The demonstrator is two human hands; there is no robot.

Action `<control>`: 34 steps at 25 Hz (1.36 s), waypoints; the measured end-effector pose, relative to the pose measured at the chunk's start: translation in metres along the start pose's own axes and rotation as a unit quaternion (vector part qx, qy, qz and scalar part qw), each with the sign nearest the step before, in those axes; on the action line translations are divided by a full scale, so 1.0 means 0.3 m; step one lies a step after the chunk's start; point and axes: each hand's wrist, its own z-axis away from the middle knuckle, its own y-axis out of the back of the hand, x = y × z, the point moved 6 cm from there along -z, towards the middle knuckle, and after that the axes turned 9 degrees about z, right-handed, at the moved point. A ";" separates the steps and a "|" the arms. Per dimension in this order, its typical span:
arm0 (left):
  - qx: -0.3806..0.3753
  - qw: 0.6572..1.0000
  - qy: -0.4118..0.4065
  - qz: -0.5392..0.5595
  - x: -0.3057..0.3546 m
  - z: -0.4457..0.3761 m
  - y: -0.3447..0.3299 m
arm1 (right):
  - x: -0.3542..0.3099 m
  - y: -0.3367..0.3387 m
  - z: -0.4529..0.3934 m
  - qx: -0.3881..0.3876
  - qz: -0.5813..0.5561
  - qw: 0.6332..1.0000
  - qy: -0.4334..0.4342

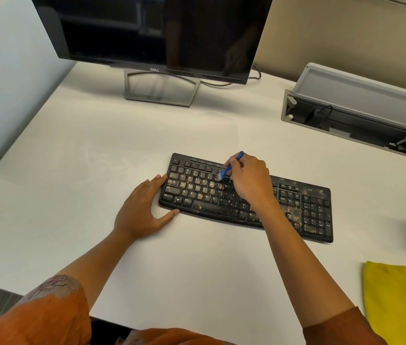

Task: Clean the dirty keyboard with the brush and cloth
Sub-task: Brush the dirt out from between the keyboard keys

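With the right hand [249, 180] pinching the blue brush [230, 167] over the keyboard [304, 207] beneath it and the flat left hand [144, 210] bracing its end, brisk strokes could flick crumbs toward the untouched yellow cloth [398, 300].

Crumb-speckled black keyboard [246, 197] lies angled; blue brush [229, 168] bristles touch its keys; yellow cloth [398, 302] lies apart.
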 end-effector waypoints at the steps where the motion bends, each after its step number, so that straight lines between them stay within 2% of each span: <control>1: 0.001 1.000 0.000 0.000 0.000 0.000 0.001 | -0.001 0.007 -0.003 0.014 -0.005 1.000 -0.001; 3: 0.001 1.000 0.002 -0.002 -0.001 -0.001 0.000 | -0.005 0.010 0.001 0.027 -0.001 1.000 0.004; 7: -0.004 1.000 0.005 -0.003 -0.009 -0.001 -0.004 | -0.008 -0.006 -0.001 -0.020 0.020 1.000 0.005; 10: -0.006 1.000 0.011 -0.004 -0.012 -0.001 -0.007 | -0.017 0.017 0.003 0.022 -0.003 1.000 -0.004; 14: -0.006 1.000 0.007 -0.002 -0.011 -0.001 -0.006 | -0.030 -0.015 0.025 -0.009 0.035 0.999 0.009; 18: 0.008 1.000 -0.001 -0.001 0.006 0.002 0.005 | -0.043 0.005 0.018 0.028 0.011 1.000 0.007; 22: 0.012 1.000 -0.006 0.002 0.017 0.002 0.009 | -0.043 -0.028 0.033 -0.020 0.017 0.999 0.021; 26: 0.004 1.000 0.000 0.000 0.005 0.003 0.001 | -0.047 -0.007 0.023 0.013 0.024 1.000 0.016; 31: 0.004 1.000 0.004 -0.003 0.000 0.001 0.002 | -0.051 -0.020 0.011 -0.030 0.031 0.999 0.024; 34: 0.001 1.000 0.007 -0.003 -0.004 0.002 -0.003 | -0.093 -0.010 -0.002 -0.017 0.005 0.998 0.063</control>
